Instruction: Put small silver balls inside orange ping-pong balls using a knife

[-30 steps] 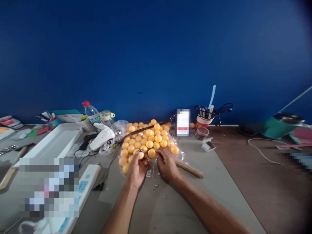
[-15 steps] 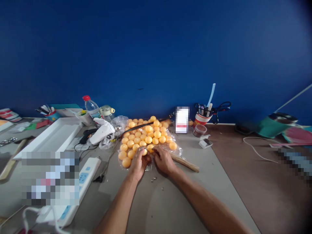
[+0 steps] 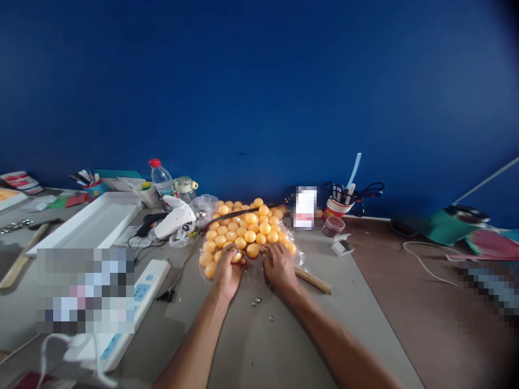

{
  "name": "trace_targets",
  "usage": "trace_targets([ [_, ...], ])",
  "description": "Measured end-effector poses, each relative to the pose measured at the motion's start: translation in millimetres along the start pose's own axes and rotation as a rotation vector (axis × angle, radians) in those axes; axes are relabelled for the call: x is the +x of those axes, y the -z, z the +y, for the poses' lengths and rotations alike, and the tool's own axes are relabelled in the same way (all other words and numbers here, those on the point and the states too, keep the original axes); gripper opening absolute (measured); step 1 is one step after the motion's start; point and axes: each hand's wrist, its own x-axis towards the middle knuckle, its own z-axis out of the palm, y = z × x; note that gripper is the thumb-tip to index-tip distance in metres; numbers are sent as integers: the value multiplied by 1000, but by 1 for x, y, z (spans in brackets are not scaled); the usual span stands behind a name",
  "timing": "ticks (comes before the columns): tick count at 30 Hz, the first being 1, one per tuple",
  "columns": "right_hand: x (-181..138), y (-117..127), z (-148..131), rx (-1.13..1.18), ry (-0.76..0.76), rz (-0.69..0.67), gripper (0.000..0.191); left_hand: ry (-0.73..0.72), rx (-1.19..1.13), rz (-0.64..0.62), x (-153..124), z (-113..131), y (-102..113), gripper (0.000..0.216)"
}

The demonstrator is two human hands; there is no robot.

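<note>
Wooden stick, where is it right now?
Head view, right of centre: the wooden stick juts out rightward from behind the right hand, below the orange balls in the picture.

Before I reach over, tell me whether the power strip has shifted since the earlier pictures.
No, not in any direction: the power strip keeps its place beside the black plug.

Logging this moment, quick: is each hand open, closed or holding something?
Left hand: closed on an orange ball.
Right hand: fingers curled, by the wooden stick; whether it grips anything cannot be told.
</note>
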Motion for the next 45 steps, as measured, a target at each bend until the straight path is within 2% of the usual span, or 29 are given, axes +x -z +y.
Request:
trace_targets([
  [6, -1, 4, -10, -9, 87, -49, 24, -3, -102, 32, -4, 5, -5, 32],
  [10, -2, 7, -21, -9, 181, -206, 17, -72, -79, -38, -6, 9, -6, 33],
  [13, -2, 7, -25, -37, 175, -282, 16, -109, -16, -14, -4, 7, -5, 33],
  [22, 3, 10, -21, -51, 132, -183, 18, -71, 96, -27, 0, -7, -1, 33],
  [26, 3, 10, -15, 7, 125, -96, 19, -28, 75, 40, -2, -8, -4, 42],
  [30, 8, 10, -4, 90, 45, -5, 22, 1, 25, 73, 0, -5, -4, 46],
  [34, 8, 10, -1, 160, 18, -18, 23, 51, -13, 31, 0, -5, -4, 43],
  [39, 1, 5, -6, 129, 113, -33, 26, -1, 34, -50, -3, -7, -5, 38],
  [45, 0, -2, -4, 118, 110, -23, 26, 128, -26, -49, -2, -6, -2, 36],
])
